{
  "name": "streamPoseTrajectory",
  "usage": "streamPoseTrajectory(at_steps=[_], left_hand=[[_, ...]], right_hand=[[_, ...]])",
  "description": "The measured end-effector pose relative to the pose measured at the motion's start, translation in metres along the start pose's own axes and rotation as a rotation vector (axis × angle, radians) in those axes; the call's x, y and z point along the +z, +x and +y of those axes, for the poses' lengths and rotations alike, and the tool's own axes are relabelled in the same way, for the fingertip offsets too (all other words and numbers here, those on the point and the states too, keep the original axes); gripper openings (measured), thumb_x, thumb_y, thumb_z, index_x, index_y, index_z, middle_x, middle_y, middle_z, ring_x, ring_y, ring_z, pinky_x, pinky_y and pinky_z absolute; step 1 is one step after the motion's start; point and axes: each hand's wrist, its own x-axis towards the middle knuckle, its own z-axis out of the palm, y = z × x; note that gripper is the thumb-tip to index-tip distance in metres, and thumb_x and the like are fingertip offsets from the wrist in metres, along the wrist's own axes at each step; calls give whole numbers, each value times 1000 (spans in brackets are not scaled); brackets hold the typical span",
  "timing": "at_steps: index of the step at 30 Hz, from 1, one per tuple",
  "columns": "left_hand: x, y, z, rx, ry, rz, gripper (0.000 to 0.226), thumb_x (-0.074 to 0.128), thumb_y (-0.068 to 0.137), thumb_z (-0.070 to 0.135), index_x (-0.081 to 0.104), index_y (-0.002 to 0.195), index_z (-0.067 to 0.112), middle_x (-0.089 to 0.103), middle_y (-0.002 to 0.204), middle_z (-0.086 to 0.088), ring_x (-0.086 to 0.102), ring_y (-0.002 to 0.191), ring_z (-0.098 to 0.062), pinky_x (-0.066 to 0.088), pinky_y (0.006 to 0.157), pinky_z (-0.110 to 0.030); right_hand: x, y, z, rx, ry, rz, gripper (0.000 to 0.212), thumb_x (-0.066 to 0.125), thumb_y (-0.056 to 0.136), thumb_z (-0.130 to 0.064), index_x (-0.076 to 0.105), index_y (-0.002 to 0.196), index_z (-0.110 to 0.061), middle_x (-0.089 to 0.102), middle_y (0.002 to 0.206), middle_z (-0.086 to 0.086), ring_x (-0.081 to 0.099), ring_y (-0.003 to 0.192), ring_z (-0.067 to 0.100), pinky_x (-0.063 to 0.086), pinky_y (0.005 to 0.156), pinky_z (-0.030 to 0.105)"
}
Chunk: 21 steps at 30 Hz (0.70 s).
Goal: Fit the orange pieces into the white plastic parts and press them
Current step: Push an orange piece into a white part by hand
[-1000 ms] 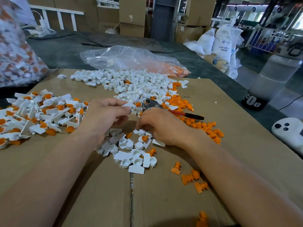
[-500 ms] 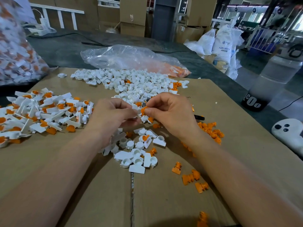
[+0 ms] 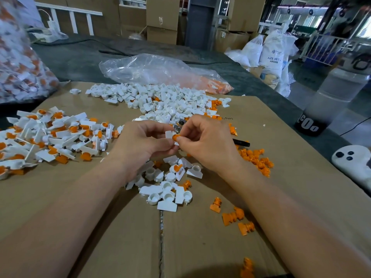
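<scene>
clear bag (image 3: 160,71) holds some orange pieces (image 3: 217,86)

- White woven plastic sack (image 3: 273,49), far right, beyond the table: dark blue print reads "ABS RESIN". Smaller line under it starts w/ "ABS", rest too small to make out. Blue logo (image 3: 273,51) above it, wording unreadable.
- Tall frosted translucent plastic bottle (image 3: 339,89), right edge: white chars on its black bottom band (image 3: 306,127), looks like "cOo"; anything before that is lost round the curve.
- Flat brown cardboard sheet (image 3: 281,149): tiny dark print near its far edge, approx. "Long", upside down from here, not certain.
- Brown cardboard box (image 3: 161,15) at the back: small dark mark on the front, can't read it.
</scene>
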Motion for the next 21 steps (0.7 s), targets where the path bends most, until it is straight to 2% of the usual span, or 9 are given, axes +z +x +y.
streamPoseTrajectory(at_steps=[4,8,16,21], left_hand=[[3,0,-3,47,83,24,27,62,73,-17,65,83,8,57,49,7,67,53,-14,55,55,-18],[5,-2,-5,135,214,56,30,67,71,-15,65,78,15,58,52,9,66,52,-10,54,55,-18],[4,0,-6,128,168,45,28,65,73,-15,66,79,13,57,50,9,66,53,-13,55,56,-18],[3,1,-6,96,68,44,24,65,71,-14,66,83,7,53,57,0,64,52,-12,55,55,-19]], right_hand=[[-2,0,-1,32,8,1,28,70,77,-10,52,64,-26,61,62,-8,62,61,12,52,57,23],[-2,-1,-2,45,12,-7,30,69,75,-6,51,62,-25,59,59,-8,63,62,15,53,57,26],[-4,-4,-1,27,7,-2,30,70,77,-8,52,63,-26,62,63,-9,65,63,14,53,58,28],[1,-6,-2,-31,-67,23,14,68,79,-9,58,70,-15,63,65,-3,62,59,13,51,56,33]])
